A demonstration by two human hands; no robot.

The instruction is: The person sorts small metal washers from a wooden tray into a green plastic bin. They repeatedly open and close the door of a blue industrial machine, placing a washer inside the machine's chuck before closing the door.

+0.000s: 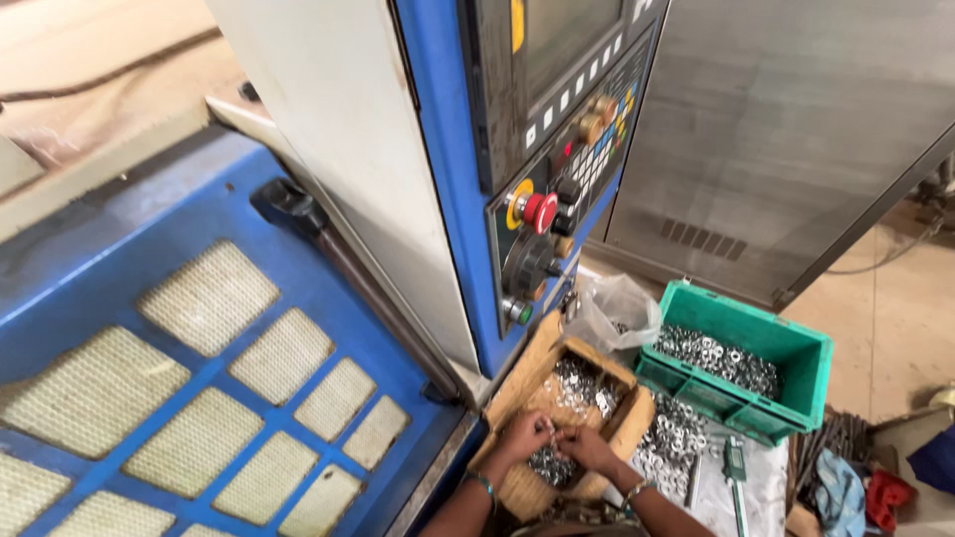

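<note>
Pinching together over a small heap of bright metal washers point(550, 464), the fingers of both hands are curled inward and nearly closed, the left hand point(524, 437) and the right hand point(587, 447) meeting tip to tip above the heap; they look to be gathering or holding a few of the small rings between them, though at this size I cannot tell exactly how many, if any, are actually gripped. These rings should handle as hard, stiff, smooth little pieces: each one light alone, but heavy in bulk, and likely slippery against one another, so a loose handful would spill. I judge a fingertip pinch across the rim best for single pieces, and a cupped scoop for many. They look silvery and shiny, flat and round with a hole in the middle, lying jumbled. The heap sits in an open brown cardboard box point(525, 373) on the floor, just below the hands, with more of the same rings further back in the box. Beside the box on the right lies another loose pile of washers point(674, 438) on a pale sheet, with a caliper point(736, 467) near it. Beyond that stands a green plastic crate point(796, 358) also holding shiny rings, and a clear plastic bag point(619, 308) touches its near corner. Above and to the left rises a blue machine with its control panel point(557, 179) and a red stop button point(540, 211)
</note>
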